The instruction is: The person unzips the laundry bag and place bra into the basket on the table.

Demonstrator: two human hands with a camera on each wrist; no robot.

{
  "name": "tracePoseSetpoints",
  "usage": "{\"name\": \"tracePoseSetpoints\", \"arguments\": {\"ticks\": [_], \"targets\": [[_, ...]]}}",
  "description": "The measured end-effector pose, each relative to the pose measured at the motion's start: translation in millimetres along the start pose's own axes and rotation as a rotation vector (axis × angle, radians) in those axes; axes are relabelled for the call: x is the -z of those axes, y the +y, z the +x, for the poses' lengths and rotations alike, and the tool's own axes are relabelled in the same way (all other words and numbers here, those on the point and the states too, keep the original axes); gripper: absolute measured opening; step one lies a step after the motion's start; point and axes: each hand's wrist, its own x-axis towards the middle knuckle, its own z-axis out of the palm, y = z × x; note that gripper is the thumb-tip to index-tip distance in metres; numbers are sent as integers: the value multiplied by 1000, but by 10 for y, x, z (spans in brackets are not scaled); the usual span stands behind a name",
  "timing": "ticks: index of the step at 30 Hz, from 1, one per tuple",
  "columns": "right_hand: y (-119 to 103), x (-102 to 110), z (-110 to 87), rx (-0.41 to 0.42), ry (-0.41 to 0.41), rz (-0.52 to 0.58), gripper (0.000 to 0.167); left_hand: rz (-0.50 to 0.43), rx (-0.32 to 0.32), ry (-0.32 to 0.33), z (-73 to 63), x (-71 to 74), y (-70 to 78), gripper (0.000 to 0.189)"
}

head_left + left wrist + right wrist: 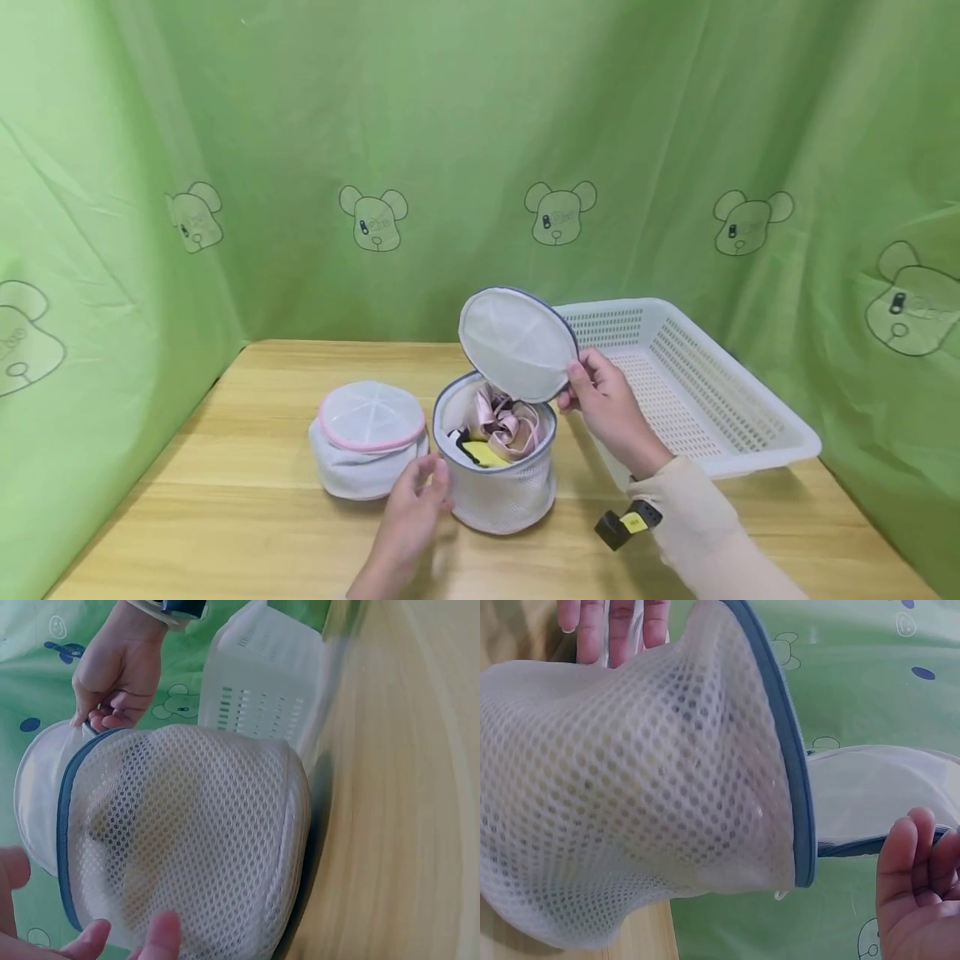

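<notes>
A round white mesh laundry bag (504,500) with blue zipper trim stands upright on the table, its top unzipped. Inside it lie a pink satiny garment (510,429) and something yellow (483,454) with black and white parts. My right hand (611,408) pinches the edge of the bag's round lid (517,342) and holds it tilted up above the opening. At the bag's left side is my left hand (412,508), its fingers extended close to the mesh; whether they touch it I cannot tell.
A second round mesh bag (367,471) with pink trim and its lid down sits to the left. A white plastic basket (750,392) with slotted sides stands at the right, behind my right forearm. Green printed sheeting (465,125) surrounds the wooden table (225,533).
</notes>
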Motion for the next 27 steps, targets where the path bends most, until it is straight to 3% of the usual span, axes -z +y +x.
{"name": "tracePoseSetpoints", "arguments": {"ticks": [5,14,18,24,27], "targets": [[-19,-29,-6,-14,-26,45,16,-92,26,93,4,-101,-17,51],[2,-69,-9,-33,-45,54,18,-158,18,141,37,-205,-42,24],[26,-62,8,-42,-14,43,17,-139,17,180,10,-219,-38,16],[68,-21,61,-58,17,40,17,-59,-72,272,-45,-235,-58,13],[89,-1,95,-67,28,17,18,-58,-93,275,-69,-231,-78,12]]}}
